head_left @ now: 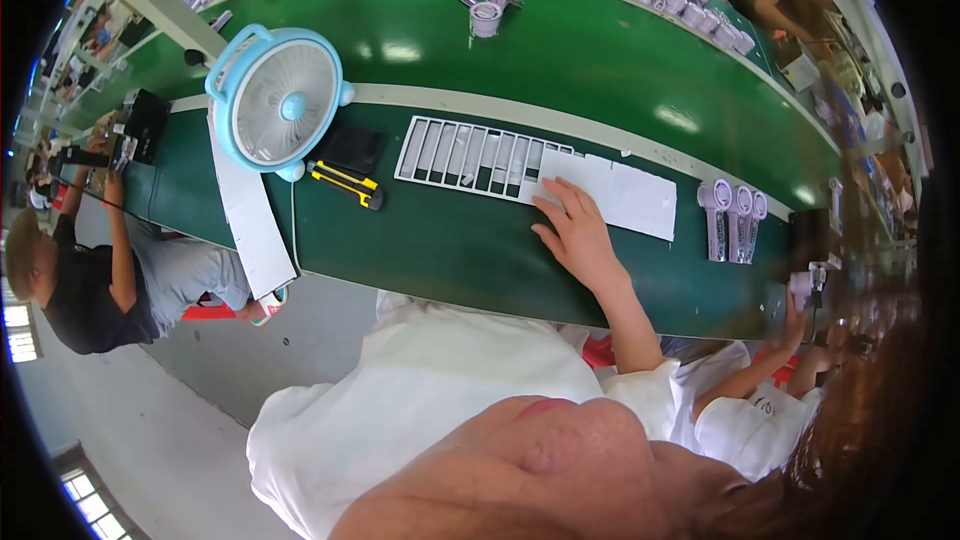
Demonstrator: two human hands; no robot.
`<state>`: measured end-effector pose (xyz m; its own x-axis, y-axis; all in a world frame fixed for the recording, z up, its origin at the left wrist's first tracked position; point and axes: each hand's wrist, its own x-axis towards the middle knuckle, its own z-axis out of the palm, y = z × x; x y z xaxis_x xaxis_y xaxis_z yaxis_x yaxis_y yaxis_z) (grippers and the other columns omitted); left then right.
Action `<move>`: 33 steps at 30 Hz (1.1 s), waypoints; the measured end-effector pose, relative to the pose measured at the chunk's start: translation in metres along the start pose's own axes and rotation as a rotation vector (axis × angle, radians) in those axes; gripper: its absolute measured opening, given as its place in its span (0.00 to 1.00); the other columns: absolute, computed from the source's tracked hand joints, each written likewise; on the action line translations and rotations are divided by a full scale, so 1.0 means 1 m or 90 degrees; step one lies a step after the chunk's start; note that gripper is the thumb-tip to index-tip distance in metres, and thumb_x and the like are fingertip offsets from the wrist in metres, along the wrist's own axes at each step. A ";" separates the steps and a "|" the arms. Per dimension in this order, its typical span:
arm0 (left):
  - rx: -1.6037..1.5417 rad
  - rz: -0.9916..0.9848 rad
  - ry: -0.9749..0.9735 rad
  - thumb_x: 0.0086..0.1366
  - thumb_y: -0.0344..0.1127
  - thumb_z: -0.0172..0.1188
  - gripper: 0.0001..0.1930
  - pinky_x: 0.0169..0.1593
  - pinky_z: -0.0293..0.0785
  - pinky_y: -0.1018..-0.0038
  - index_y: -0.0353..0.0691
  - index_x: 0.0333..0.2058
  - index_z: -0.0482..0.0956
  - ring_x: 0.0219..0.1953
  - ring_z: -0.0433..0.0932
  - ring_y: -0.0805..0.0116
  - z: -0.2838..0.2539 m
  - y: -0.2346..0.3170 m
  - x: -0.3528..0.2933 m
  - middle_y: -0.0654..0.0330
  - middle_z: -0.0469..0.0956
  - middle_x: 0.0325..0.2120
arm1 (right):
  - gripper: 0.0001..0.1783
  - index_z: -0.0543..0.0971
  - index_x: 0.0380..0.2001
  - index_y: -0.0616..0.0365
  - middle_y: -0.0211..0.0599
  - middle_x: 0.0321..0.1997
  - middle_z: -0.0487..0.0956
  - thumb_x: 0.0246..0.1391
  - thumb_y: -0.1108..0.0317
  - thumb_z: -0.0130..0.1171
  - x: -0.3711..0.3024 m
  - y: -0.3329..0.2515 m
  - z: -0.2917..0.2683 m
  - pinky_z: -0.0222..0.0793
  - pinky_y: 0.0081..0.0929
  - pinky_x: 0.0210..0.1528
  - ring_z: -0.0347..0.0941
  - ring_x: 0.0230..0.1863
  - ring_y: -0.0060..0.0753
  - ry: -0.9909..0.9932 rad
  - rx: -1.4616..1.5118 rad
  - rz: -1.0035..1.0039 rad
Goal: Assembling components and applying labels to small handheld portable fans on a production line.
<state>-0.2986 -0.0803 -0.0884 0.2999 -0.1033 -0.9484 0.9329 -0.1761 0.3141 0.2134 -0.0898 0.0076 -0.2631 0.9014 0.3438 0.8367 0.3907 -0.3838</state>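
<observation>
My right hand (578,232) lies palm down with its fingers stretched out and slightly apart. Its fingertips rest on the near edge of a plain white sheet (632,200), close to where this meets a white sheet with a row of long rectangular slots (408,155). Whether the two are one piece is hidden partly by the hand. Nothing shows in my fingers. My left hand is out of sight. Left of the slotted sheet are a yellow and black box cutter (340,180) and a flat black pad (352,148).
A light blue fan (278,100) stands on the green table (450,250), beside a long white strip (250,220). Three lilac handled devices (739,210) lie at right. Behind runs a green belt (400,20) carrying a lilac piece (485,18). Co-workers sit on both sides.
</observation>
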 end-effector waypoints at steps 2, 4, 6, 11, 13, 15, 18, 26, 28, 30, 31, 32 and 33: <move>0.003 -0.006 0.009 0.79 0.40 0.49 0.17 0.44 0.84 0.71 0.37 0.49 0.85 0.44 0.88 0.68 0.002 0.005 -0.001 0.56 0.88 0.40 | 0.31 0.75 0.65 0.54 0.46 0.74 0.68 0.59 0.63 0.70 0.000 0.009 0.009 0.60 0.52 0.75 0.63 0.74 0.58 -0.028 -0.056 0.003; 0.007 -0.011 0.018 0.79 0.40 0.49 0.17 0.44 0.84 0.71 0.37 0.49 0.85 0.44 0.88 0.68 0.001 0.010 -0.002 0.56 0.88 0.40 | 0.31 0.76 0.64 0.54 0.47 0.73 0.69 0.59 0.62 0.70 0.000 0.014 0.012 0.61 0.53 0.75 0.64 0.73 0.57 -0.026 -0.068 -0.010; 0.009 -0.019 0.027 0.79 0.40 0.49 0.17 0.44 0.84 0.71 0.37 0.49 0.85 0.44 0.88 0.68 0.000 0.014 -0.002 0.56 0.88 0.39 | 0.31 0.77 0.64 0.54 0.47 0.72 0.70 0.59 0.60 0.71 -0.001 0.015 0.015 0.61 0.55 0.75 0.65 0.73 0.56 -0.023 -0.077 -0.025; -0.038 0.060 0.092 0.79 0.41 0.51 0.16 0.41 0.84 0.73 0.38 0.48 0.86 0.39 0.89 0.70 -0.015 0.044 -0.036 0.58 0.88 0.38 | 0.28 0.79 0.62 0.51 0.44 0.71 0.72 0.59 0.62 0.70 -0.007 0.021 0.022 0.62 0.54 0.73 0.67 0.72 0.55 0.039 -0.084 -0.010; -0.110 0.249 0.183 0.78 0.42 0.57 0.14 0.39 0.83 0.76 0.39 0.48 0.86 0.35 0.88 0.73 -0.050 0.108 -0.106 0.62 0.88 0.37 | 0.26 0.81 0.60 0.51 0.43 0.70 0.74 0.58 0.63 0.70 -0.002 0.024 0.022 0.63 0.53 0.72 0.68 0.71 0.55 0.046 -0.069 -0.017; -0.050 0.449 0.287 0.76 0.43 0.62 0.13 0.39 0.80 0.76 0.40 0.48 0.85 0.35 0.86 0.75 -0.083 0.165 -0.140 0.65 0.87 0.37 | 0.25 0.82 0.59 0.50 0.43 0.68 0.75 0.58 0.64 0.70 0.000 0.024 0.021 0.64 0.52 0.71 0.69 0.70 0.55 0.054 -0.055 -0.021; 0.115 0.582 0.485 0.74 0.42 0.64 0.13 0.44 0.81 0.73 0.40 0.50 0.83 0.40 0.86 0.71 -0.160 0.224 -0.141 0.62 0.87 0.39 | 0.25 0.82 0.60 0.49 0.40 0.68 0.75 0.58 0.65 0.69 0.000 0.023 0.022 0.65 0.51 0.70 0.69 0.70 0.53 0.057 -0.054 -0.011; 0.147 0.446 1.100 0.64 0.52 0.72 0.39 0.62 0.76 0.54 0.39 0.68 0.69 0.60 0.76 0.42 -0.421 0.330 0.000 0.41 0.73 0.62 | 0.26 0.81 0.60 0.51 0.41 0.69 0.74 0.57 0.67 0.70 -0.004 0.025 0.024 0.64 0.51 0.71 0.69 0.70 0.54 0.075 -0.016 0.000; 0.142 0.249 1.198 0.62 0.53 0.74 0.44 0.63 0.76 0.54 0.40 0.70 0.65 0.62 0.74 0.37 -0.444 0.341 0.015 0.37 0.69 0.64 | 0.27 0.81 0.60 0.51 0.41 0.69 0.75 0.56 0.66 0.70 -0.002 0.025 0.025 0.64 0.52 0.71 0.69 0.70 0.53 0.078 -0.026 -0.005; 0.128 0.243 1.223 0.60 0.53 0.75 0.42 0.63 0.76 0.54 0.40 0.67 0.67 0.62 0.74 0.39 -0.467 0.327 0.021 0.39 0.69 0.63 | 0.27 0.81 0.60 0.50 0.40 0.68 0.75 0.56 0.65 0.71 0.001 0.023 0.025 0.64 0.52 0.72 0.69 0.70 0.52 0.066 -0.022 -0.020; 0.105 0.245 1.135 0.59 0.54 0.75 0.43 0.63 0.76 0.55 0.40 0.67 0.66 0.61 0.76 0.41 -0.475 0.325 0.018 0.40 0.70 0.62 | 0.27 0.81 0.60 0.50 0.40 0.68 0.75 0.56 0.65 0.71 0.003 0.025 0.024 0.64 0.52 0.72 0.69 0.70 0.52 0.068 -0.026 -0.018; 0.087 0.246 1.042 0.57 0.54 0.75 0.45 0.64 0.76 0.56 0.40 0.67 0.66 0.59 0.79 0.44 -0.475 0.327 0.015 0.41 0.71 0.61 | 0.26 0.81 0.60 0.50 0.40 0.68 0.75 0.57 0.65 0.71 0.002 0.025 0.024 0.64 0.52 0.72 0.69 0.70 0.51 0.067 -0.024 -0.013; 0.087 0.247 1.074 0.56 0.51 0.76 0.41 0.61 0.79 0.58 0.40 0.63 0.70 0.54 0.83 0.46 -0.473 0.327 0.014 0.43 0.74 0.58 | 0.26 0.81 0.60 0.50 0.40 0.68 0.75 0.57 0.65 0.70 0.001 0.025 0.023 0.64 0.52 0.72 0.69 0.70 0.51 0.065 -0.022 -0.010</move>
<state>0.1054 0.3240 -0.0191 0.4291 0.8794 0.2061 0.7662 -0.4753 0.4325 0.2226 -0.0754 -0.0214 -0.2280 0.8705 0.4363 0.8489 0.3972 -0.3488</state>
